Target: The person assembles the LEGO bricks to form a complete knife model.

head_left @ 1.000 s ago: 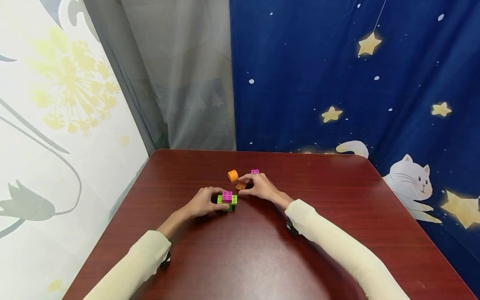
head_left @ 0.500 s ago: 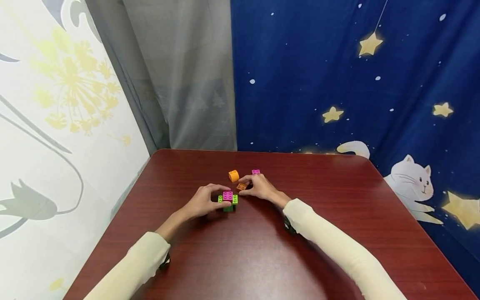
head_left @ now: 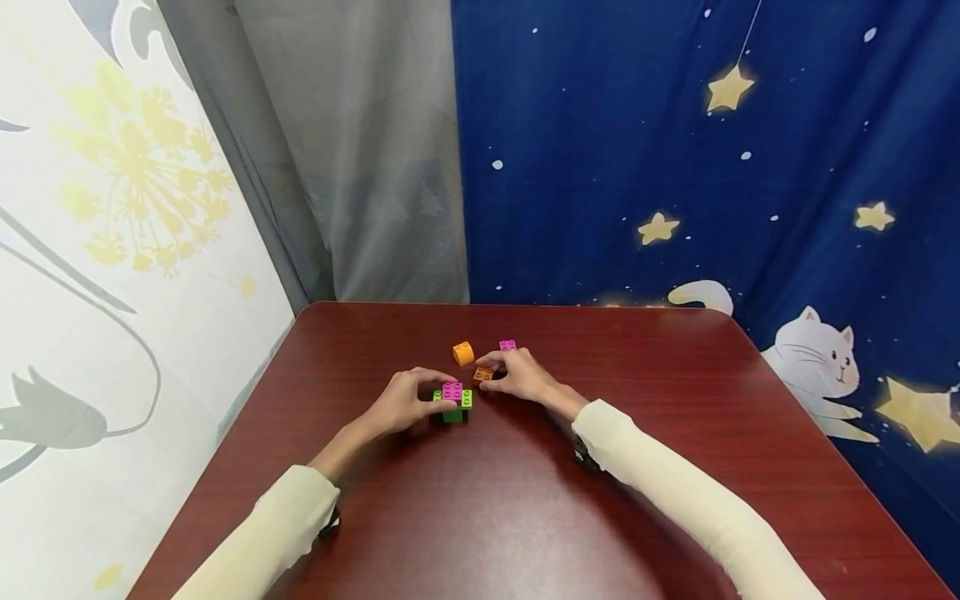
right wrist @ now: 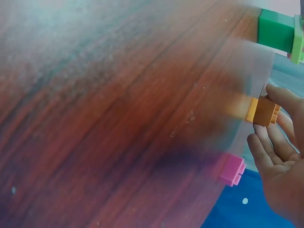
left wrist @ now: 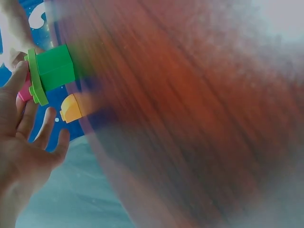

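The left hand [head_left: 401, 407] is holding the top pink block [head_left: 452, 390], with the thumb in front and a finger behind. That pink block sits on a flat lime piece [head_left: 467, 400], and a green block [head_left: 452, 415] is under it all. The right hand [head_left: 525, 377] has its thumb and a finger round the dark orange block [head_left: 483, 375] — it looks pinched, not just touched. That block is to the right of the little stack and a bit farther back on the table [head_left: 480, 500].

The left hand holds only high up, so a hard pull or tilt could pop the pink block off or tip the stack. The dark orange block could slip if the fingertips only catch its edges. The right hand is also close to the loose pink block [head_left: 507, 344] and the round-topped light orange block [head_left: 463, 354], so a bump could push one away.

The head view shows the bumps on top. The left wrist view shows the green block's big flat side — and no dark orange block. The right wrist view shows the loose pink block's side, which the right hand partly hides from above.
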`<state>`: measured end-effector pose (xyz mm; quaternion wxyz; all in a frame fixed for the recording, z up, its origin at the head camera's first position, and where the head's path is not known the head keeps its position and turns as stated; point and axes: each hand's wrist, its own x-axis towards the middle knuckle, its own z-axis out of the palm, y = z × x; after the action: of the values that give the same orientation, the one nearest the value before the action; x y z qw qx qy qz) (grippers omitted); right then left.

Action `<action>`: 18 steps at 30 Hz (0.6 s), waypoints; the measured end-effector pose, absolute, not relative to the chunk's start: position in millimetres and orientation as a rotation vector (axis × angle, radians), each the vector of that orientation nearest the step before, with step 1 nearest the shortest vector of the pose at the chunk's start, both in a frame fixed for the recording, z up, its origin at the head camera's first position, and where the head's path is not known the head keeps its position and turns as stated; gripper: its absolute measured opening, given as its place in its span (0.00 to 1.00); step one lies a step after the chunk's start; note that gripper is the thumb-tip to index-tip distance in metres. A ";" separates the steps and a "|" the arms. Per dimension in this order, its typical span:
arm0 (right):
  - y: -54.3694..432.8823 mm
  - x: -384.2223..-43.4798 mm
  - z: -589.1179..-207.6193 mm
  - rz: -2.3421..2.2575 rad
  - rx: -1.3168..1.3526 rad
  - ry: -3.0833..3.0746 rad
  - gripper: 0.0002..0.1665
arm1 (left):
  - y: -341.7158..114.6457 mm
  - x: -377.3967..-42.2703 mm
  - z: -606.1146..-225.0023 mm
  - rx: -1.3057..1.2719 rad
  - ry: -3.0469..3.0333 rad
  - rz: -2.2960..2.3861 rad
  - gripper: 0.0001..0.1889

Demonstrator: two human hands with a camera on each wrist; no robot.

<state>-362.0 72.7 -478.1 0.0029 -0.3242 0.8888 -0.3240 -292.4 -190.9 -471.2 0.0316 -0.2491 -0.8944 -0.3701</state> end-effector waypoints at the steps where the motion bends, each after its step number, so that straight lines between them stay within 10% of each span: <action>1: 73.2 -361.2 -476.4 -1.021 -1.022 2.784 0.24 | -190.8 -292.8 -470.7 -0.764 -2.759 -1.140 0.20; 18: 67.2 -341.6 -443.5 -1.131 -1.163 2.705 0.25 | -191.0 -295.4 -469.6 -0.749 -2.779 -1.102 0.20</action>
<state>-341.6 67.2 -443.5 -0.0063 -0.3688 0.8575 -0.3587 -295.4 -191.0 -469.6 0.0299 -0.2429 -0.9014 -0.3573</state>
